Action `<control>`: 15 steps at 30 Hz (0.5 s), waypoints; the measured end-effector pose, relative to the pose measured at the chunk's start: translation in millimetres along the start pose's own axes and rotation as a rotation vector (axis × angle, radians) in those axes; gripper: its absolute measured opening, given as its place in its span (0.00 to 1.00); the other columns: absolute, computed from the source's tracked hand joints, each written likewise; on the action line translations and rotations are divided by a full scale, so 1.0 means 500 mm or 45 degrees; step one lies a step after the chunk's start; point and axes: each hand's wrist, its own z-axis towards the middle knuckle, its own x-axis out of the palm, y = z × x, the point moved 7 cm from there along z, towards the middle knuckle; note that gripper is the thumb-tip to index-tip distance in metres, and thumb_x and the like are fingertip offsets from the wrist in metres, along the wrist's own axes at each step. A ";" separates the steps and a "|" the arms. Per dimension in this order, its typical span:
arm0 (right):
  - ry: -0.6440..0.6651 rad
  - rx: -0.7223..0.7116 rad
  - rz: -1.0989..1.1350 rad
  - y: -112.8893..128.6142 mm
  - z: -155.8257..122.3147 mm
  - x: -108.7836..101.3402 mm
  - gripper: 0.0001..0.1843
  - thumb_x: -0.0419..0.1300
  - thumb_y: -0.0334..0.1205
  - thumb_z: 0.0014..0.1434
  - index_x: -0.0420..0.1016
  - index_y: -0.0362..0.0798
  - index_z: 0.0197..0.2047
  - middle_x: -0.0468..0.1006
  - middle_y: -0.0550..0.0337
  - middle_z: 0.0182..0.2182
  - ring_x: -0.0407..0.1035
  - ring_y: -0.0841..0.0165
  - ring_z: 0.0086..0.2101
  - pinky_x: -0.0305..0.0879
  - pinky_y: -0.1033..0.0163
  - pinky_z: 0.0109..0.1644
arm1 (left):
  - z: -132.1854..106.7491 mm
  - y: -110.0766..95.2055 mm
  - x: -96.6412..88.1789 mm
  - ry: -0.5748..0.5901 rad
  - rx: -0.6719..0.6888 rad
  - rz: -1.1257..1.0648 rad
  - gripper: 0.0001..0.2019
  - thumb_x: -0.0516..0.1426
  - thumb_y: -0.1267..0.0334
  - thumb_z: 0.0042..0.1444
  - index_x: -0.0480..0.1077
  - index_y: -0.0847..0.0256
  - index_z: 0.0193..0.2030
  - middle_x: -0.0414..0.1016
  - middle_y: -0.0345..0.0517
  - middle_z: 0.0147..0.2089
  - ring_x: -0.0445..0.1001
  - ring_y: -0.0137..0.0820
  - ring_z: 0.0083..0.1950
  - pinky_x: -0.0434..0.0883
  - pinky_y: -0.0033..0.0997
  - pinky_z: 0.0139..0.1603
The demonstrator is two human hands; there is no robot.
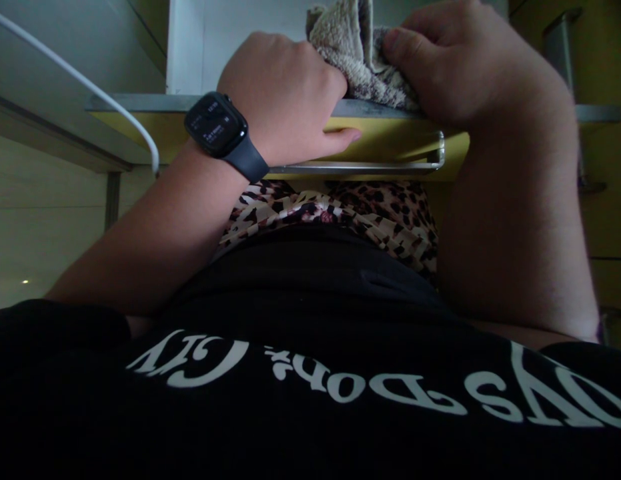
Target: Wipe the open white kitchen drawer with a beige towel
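Observation:
A folded, brown-and-beige terry cloth (360, 60) lies against the top edge of an open drawer's yellow front (390, 137). My right hand (455, 60) is closed on the cloth's right side, thumb pressed on the fabric; its other fingers are mostly hidden. My left hand (285, 100) wraps over the drawer front's grey top edge, left of the cloth. Its thumb shows on the outer side, while the fingertips are out of sight. A black smartwatch (216, 125) is on the left wrist.
The drawer's white interior (230, 40) opens beyond the hands. A metal bar handle (360, 168) runs along the front. On the left hangs a white cable (90, 83); more yellow cabinet fronts with handles (563, 53) stand on the right. Pale floor tiles (45, 220) show at left.

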 end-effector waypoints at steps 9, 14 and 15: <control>0.032 0.056 -0.034 -0.005 -0.001 0.002 0.21 0.46 0.62 0.64 0.54 0.59 0.25 0.57 0.57 0.26 0.54 0.58 0.32 0.53 0.50 0.43 | 0.002 -0.001 -0.002 0.003 -0.007 -0.026 0.38 0.50 0.37 0.67 0.80 0.75 0.55 0.80 0.73 0.49 0.78 0.73 0.59 0.73 0.75 0.53; 0.048 0.073 -0.025 -0.005 -0.001 0.002 0.20 0.45 0.65 0.61 0.53 0.62 0.25 0.60 0.56 0.28 0.55 0.55 0.35 0.50 0.48 0.44 | 0.002 0.003 0.000 0.014 -0.029 -0.018 0.38 0.50 0.35 0.67 0.80 0.73 0.56 0.81 0.69 0.49 0.78 0.71 0.60 0.73 0.74 0.55; 0.072 0.065 -0.017 -0.004 -0.001 0.004 0.20 0.45 0.65 0.62 0.53 0.62 0.26 0.59 0.56 0.28 0.54 0.56 0.35 0.50 0.49 0.44 | 0.001 0.003 -0.001 0.015 -0.029 -0.014 0.38 0.50 0.35 0.67 0.80 0.73 0.56 0.81 0.68 0.50 0.78 0.70 0.60 0.74 0.74 0.55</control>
